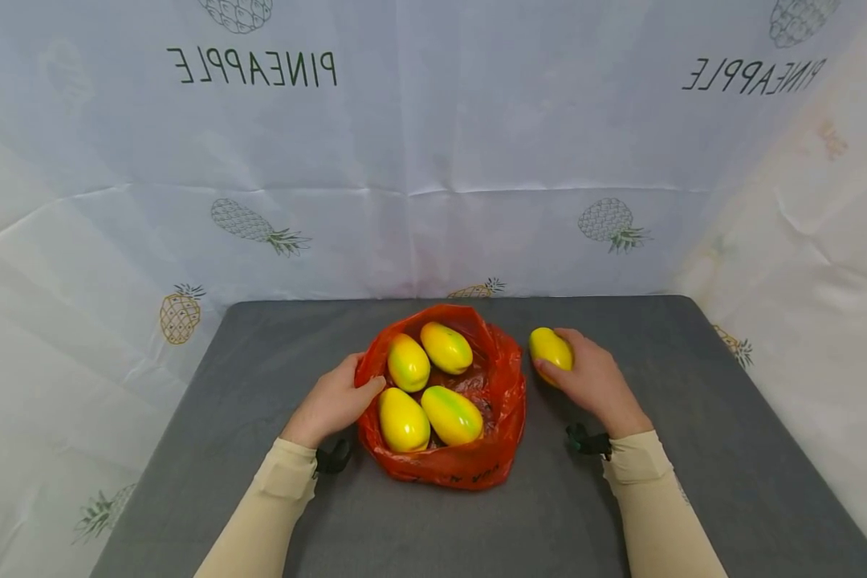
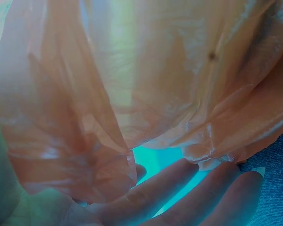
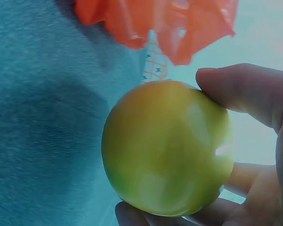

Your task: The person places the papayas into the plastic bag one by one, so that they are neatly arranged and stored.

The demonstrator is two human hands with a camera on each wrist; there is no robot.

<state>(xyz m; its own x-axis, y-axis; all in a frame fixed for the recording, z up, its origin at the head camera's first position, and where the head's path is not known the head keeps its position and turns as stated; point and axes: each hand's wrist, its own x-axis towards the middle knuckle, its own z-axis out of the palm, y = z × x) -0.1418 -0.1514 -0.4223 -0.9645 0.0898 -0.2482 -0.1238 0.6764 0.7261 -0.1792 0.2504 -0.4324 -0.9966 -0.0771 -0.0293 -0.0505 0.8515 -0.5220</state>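
Note:
A red plastic bag [image 1: 451, 467] stands with its mouth wide, and several yellow mangoes [image 1: 408, 363] tinged orange and green lie inside. My left hand [image 1: 335, 404] grips the bag's left rim, thumb over the edge and fingers outside. In the left wrist view, the thin bag wall [image 2: 146, 75] fills most of the picture, with fingers [image 2: 167, 181] below it. Just right of the bag, my right hand [image 1: 598, 381] holds another mango [image 1: 549, 350]. The right wrist view shows this mango [image 3: 165, 150] between the thumb and the fingers, close to the tabletop.
A dark grey table [image 1: 282, 337] lies under the bag. Behind it hangs a white cloth [image 1: 433, 144] printed with pineapples and mirrored lettering, which continues along both sides. Dark straps [image 1: 588, 441] sit at both wrists, below cream sleeves [image 1: 653, 490].

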